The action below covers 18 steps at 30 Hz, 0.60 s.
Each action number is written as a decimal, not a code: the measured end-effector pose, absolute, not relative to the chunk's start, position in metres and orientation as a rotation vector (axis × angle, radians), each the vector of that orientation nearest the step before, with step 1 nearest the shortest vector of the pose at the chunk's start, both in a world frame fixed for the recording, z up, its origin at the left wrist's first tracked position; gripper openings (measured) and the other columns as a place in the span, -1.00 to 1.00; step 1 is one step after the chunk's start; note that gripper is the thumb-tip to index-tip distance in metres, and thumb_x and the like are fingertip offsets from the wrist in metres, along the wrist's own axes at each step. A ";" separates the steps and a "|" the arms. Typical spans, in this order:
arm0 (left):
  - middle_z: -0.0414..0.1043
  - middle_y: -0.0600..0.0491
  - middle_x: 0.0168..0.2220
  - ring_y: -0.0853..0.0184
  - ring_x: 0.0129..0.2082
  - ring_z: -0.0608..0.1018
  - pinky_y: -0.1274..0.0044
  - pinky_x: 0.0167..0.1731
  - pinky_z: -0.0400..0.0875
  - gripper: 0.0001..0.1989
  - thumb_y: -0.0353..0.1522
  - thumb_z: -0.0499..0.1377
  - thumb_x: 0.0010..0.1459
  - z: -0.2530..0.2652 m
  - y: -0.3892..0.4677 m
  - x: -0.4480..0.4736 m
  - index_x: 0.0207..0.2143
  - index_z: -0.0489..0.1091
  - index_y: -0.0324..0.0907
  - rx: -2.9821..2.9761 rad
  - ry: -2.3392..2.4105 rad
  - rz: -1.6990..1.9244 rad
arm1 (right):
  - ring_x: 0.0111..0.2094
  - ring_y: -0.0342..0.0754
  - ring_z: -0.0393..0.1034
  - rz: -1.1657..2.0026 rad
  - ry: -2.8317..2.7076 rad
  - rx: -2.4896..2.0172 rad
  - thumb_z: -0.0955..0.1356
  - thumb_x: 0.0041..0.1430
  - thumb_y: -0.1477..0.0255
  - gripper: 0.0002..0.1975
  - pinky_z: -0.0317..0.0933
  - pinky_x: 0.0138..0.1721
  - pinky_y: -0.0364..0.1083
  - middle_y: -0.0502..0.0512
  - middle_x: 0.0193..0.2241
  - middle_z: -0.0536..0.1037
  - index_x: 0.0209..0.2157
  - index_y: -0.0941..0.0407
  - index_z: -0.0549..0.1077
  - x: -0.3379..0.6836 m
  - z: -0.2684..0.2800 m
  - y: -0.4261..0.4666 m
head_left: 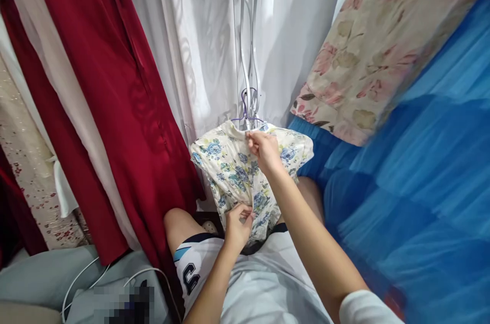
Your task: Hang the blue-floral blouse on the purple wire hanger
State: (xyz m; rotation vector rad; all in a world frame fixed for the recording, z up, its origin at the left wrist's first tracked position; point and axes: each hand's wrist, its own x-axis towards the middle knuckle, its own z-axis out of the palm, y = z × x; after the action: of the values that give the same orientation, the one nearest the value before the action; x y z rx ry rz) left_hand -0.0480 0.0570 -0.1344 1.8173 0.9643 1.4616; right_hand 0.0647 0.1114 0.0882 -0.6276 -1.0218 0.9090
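Observation:
A cream short-sleeved blouse with blue flowers and green leaves hangs on a purple hanger in front of me. At its neckline, just below the hanger, my right hand is closed in a pinch on the fabric. Lower down, my left hand pinches the front of the blouse along a vertical line that runs down its middle. The fabric looks drawn between the two hands. The blouse's lower end hangs between my knees, and its right side is partly covered by my right forearm.
Dark red garments hang at the left, beside white curtains. To the right are a pink-flowered cloth and a blue tulle garment. A grey padded seat with a white cable is at lower left.

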 end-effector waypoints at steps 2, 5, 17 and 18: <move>0.53 -0.04 -0.27 0.25 -0.25 0.57 0.44 -0.22 0.49 -0.88 -0.44 0.19 0.16 -0.113 0.061 -0.055 -0.26 0.51 -0.20 1.865 0.936 1.508 | -0.71 -0.26 0.03 0.863 -1.027 -0.640 0.39 -0.01 0.40 -0.90 -0.13 -0.68 -0.22 -0.09 -0.74 0.34 -0.49 0.14 0.43 0.062 0.075 0.102; 0.52 -0.05 -0.18 0.27 -0.19 0.55 0.43 -0.13 0.45 -0.76 -0.35 0.15 0.26 -0.044 0.071 -0.068 -0.05 0.48 -0.17 1.904 0.892 1.752 | -0.71 -0.24 0.07 0.775 -1.059 -0.659 0.38 0.03 0.40 -0.90 -0.09 -0.67 -0.22 -0.11 -0.76 0.32 -0.49 0.12 0.43 0.058 0.064 0.088; 0.41 0.09 -0.39 0.39 -0.38 0.45 0.55 -0.33 0.30 -0.77 -0.26 0.09 0.33 0.099 0.091 -0.058 -0.33 0.42 -0.19 2.427 0.664 1.800 | -0.70 -0.23 0.03 0.617 -1.163 -0.788 0.36 0.09 0.27 -0.76 -0.07 -0.63 -0.18 -0.14 -0.74 0.24 -0.52 0.08 0.30 0.061 0.060 0.079; 0.41 0.09 -0.39 0.39 -0.37 0.46 0.56 -0.31 0.30 -0.77 -0.26 0.09 0.33 0.101 0.093 -0.056 -0.33 0.41 -0.20 2.383 0.648 1.857 | -0.70 -0.23 -0.01 0.609 -1.156 -0.808 0.36 0.08 0.27 -0.77 -0.11 -0.63 -0.18 -0.15 -0.73 0.21 -0.52 0.08 0.31 0.060 0.056 0.084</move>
State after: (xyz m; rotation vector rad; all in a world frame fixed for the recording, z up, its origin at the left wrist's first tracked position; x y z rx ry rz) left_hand -0.0558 0.0933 0.1013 2.3830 0.6481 1.8574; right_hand 0.0604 0.0835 0.0562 -0.8078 -1.1561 0.6089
